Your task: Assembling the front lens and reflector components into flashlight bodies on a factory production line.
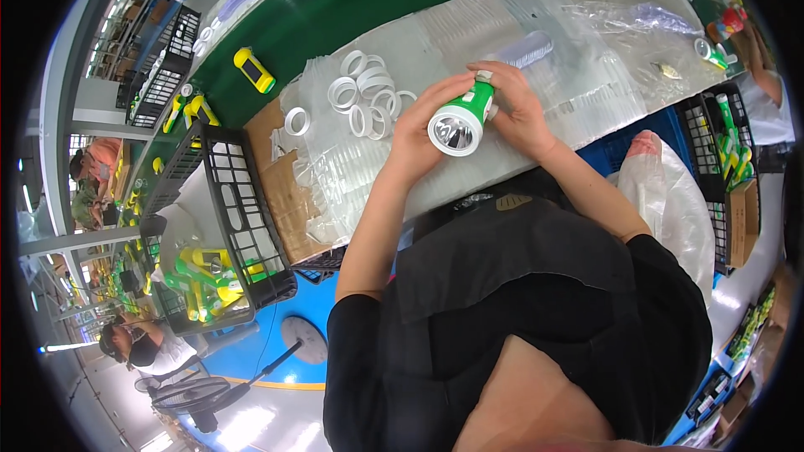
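Both my hands hold a green and white flashlight (477, 103) above the bench, its reflector end tilted toward me. My left hand (421, 130) wraps round its left side, with the fingertips near the rear end. From the other side my right hand (521, 117) grips it, fingers closed over the back. Several loose white rings (369, 88) lie in a group on the plastic-wrapped bench top (452, 38), left of my left hand. Behind my right hand lies a clear plastic piece (529, 48).
A black crate (243, 209) with yellow and green flashlights stands at the left. Beyond the bench runs a green conveyor belt (314, 21) carrying a yellow flashlight (254, 71). A white sack (662, 188) and another crate (703, 138) are at the right, near a co-worker's arm (760, 71).
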Available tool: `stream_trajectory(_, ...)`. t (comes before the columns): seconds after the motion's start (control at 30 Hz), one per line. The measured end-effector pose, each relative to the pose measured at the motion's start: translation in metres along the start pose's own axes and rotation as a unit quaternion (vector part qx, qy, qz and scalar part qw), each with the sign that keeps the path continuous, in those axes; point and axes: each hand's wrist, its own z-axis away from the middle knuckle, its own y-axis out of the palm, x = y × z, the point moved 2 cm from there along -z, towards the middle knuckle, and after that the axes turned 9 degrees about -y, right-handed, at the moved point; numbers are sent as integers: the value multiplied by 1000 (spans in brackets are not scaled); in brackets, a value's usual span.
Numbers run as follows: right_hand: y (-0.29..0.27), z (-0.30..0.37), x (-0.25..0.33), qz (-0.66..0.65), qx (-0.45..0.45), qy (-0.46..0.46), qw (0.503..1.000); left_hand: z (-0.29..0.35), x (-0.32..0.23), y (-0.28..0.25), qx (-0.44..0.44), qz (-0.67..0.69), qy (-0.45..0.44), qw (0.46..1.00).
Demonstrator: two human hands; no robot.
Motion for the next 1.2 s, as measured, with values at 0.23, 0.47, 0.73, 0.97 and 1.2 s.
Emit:
stream_trajectory(0.23, 1, 1, 0, 3, -3, 19, 1000, 2, 13, -3, -10, 46, -68, 997)
stream_trajectory(0.47, 0, 6, -1, 37, 24, 43, 998, 0, 10, -6, -27, 115, -149, 982)
stream_trajectory(0.73, 0, 4, 2, 52, 28, 39, 997, -1, 17, -7, -34, 252, -185, 949)
stream_trajectory(0.97, 1, 6, 1, -42, 66, 100, 992, -1, 20, -6, -88, 274, -220, 932)
stream_trajectory(1.2, 5, 11, -7, -81, 68, 151, 983, -5, 24, -1, -114, 225, -199, 947)
